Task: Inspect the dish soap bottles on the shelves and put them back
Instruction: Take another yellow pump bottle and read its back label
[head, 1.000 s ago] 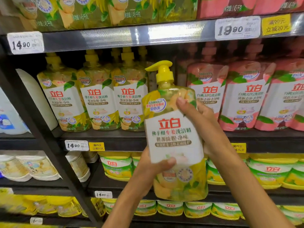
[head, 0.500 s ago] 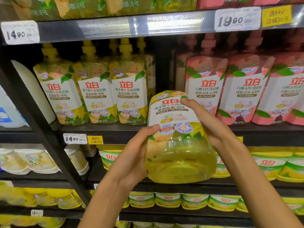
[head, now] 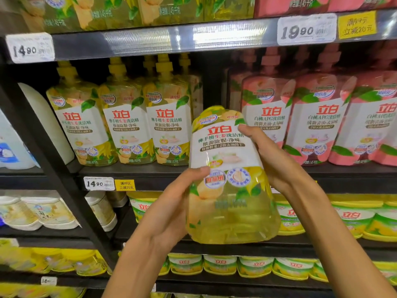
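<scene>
The black shelving (head: 64, 160) is filling the whole view, with several levels one above the other. On the middle shelf (head: 137, 172), a row of yellow dish soap bottles (head: 126, 130) is standing upright at the left part, close to the front edge, and a row of pink dish soap bottles (head: 313, 127) is standing at the right part. Between the two rows a dark gap is showing. On the lower shelves, yellow-green tubs (head: 352, 218) are lying in rows.

In front of the middle shelf's front edge, not touching it, the person is holding one yellow bottle (head: 229, 183) in the air. It is tilting with its base toward the camera and its top toward the gap; the pump is hidden behind the body. The left hand (head: 169, 209) is gripping the bottle's lower left side, the thumb pressing on the label. The right hand (head: 272, 160) is wrapping around the upper right side, fingers curling over the label's edge. Both hands are clamped on this bottle.

White price tags (head: 98, 183) reading 14.90 are sitting on the shelf edges at the left, and one tag reading 19.90 (head: 306, 29) is sitting on the upper shelf edge at the right, beside a yellow promotion tag (head: 357, 25).
</scene>
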Tool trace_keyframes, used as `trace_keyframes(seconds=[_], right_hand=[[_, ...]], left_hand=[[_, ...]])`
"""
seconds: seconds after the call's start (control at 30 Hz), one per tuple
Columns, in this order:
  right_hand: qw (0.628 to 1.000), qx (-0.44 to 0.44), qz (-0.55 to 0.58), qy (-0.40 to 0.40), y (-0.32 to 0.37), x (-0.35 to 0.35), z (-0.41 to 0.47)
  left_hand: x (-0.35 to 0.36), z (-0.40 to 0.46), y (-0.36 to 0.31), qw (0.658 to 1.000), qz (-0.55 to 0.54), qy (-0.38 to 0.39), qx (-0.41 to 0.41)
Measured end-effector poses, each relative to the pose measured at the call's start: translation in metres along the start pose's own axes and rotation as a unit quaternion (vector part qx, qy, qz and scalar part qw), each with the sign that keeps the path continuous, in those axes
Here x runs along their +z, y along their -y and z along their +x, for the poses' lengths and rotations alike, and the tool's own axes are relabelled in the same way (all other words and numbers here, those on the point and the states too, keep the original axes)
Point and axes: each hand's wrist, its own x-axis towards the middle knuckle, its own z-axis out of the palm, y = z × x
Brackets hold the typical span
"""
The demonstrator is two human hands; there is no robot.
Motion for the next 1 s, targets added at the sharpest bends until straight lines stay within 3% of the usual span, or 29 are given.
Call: trace_keyframes(seconds=[0.2, 0.33, 0.43, 0.53, 0.7, 0.8, 0.87, 1.0], right_hand=[[0.991, -0.134, 0.015, 0.002, -0.002, 0.005, -0.006], [0.987, -0.149, 0.05, 0.007, -0.001, 0.011, -0.009], [0.983, -0.178, 0.047, -0.011, 0.002, 0.014, -0.014], [0.968, -0.236, 0.072, -0.048, -0.001, 0.017, -0.022], [0.946, -0.291, -0.01, -0.14, -0.002, 0.029, -0.031], [0.944, -0.317, -0.002, -0.086, 0.004, 0.026, -0.032], [0.949, -0.311, -0.001, -0.057, 0.009, 0.019, -0.028], [0.971, -0.216, 0.069, 0.081, 0.013, 0.023, -0.022]], left_hand=[[0.004, 0.002, 0.019, 0.997, 0.038, -0.054, 0.038], [-0.001, 0.007, 0.03, 0.987, 0.092, -0.043, 0.124], [-0.003, 0.015, 0.038, 0.986, 0.084, -0.013, 0.144], [-0.007, 0.023, 0.045, 0.979, 0.095, -0.006, 0.179], [-0.003, 0.034, 0.056, 0.977, 0.056, -0.049, 0.202], [-0.004, 0.04, 0.058, 0.972, 0.006, -0.053, 0.231], [-0.008, 0.043, 0.055, 0.978, -0.054, -0.037, 0.197], [-0.011, 0.043, 0.055, 0.983, -0.097, 0.065, 0.14]])
